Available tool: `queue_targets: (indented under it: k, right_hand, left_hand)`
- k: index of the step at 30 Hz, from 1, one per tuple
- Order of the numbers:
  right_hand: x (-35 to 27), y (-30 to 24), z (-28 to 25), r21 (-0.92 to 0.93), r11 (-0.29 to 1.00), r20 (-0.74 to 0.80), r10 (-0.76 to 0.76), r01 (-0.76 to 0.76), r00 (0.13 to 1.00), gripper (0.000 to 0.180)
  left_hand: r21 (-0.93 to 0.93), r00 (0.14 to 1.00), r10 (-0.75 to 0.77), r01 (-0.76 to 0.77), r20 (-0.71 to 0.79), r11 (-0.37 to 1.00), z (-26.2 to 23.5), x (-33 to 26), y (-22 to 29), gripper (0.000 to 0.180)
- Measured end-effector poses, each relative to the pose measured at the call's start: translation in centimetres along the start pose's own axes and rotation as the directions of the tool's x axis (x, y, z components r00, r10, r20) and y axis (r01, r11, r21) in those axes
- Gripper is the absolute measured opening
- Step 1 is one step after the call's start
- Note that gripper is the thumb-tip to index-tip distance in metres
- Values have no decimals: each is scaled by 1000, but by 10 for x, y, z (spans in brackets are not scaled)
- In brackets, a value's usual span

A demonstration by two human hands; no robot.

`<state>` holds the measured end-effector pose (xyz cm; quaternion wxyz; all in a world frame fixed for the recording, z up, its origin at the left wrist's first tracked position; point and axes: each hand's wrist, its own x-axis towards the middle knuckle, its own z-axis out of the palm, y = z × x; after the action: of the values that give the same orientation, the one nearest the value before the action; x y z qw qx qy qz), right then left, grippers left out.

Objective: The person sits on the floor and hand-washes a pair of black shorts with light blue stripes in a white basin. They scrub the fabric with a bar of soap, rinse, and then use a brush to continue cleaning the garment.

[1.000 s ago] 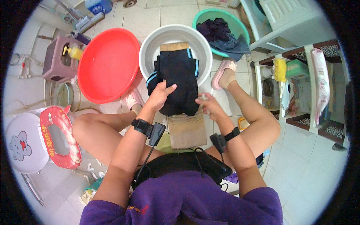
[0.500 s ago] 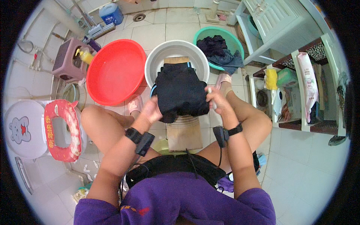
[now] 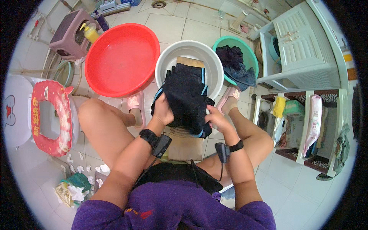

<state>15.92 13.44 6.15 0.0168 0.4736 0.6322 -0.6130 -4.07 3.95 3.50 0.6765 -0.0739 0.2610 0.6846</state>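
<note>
Between the person's bent knees, a black garment with light-blue stripes (image 3: 184, 96) is lying across a wooden washboard (image 3: 186, 148), covering its middle and the near rim of a white basin (image 3: 168, 58) in which the board's far end is resting. The left hand (image 3: 163, 111) is keeping its grip closed on the garment's left edge. The right hand (image 3: 217, 119) is curling its grip around a small white object (image 3: 214, 125) by the right edge. Close by on the left, a big red basin (image 3: 120, 61) is standing; on the right, a teal basin (image 3: 250, 57) is holding dark clothes (image 3: 230, 57), denim-like cloth hanging over its rim. Pink slippers (image 3: 134, 101) are flanking the white basin. Farther left, a yellow pump bottle (image 3: 91, 35) is standing by a mauve stool (image 3: 73, 32), and a red ring (image 3: 66, 119) is leaning near the toilet. An open shelf (image 3: 334, 145) is lining the right.
</note>
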Motion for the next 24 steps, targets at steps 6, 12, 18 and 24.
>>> queue_targets:
  k: [6,12,18,24]
  right_hand:
    - [15,0,72,-457,763,-326,-622,457,712,39]
    - [52,34,116,-460,788,-388,-593,410,705,49]
    - [87,51,100,-337,924,-582,-356,181,731,32]
    - [86,32,52,-50,999,-618,-43,16,785,38]
  left_hand:
    - [-105,976,-216,211,-39,972,-25,-3,-34,79]
    - [108,953,-188,218,-237,970,-48,1,-57,66]
    - [903,904,110,393,-414,172,-50,4,-47,27]
    - [839,741,458,-259,491,-479,-41,-9,-41,39]
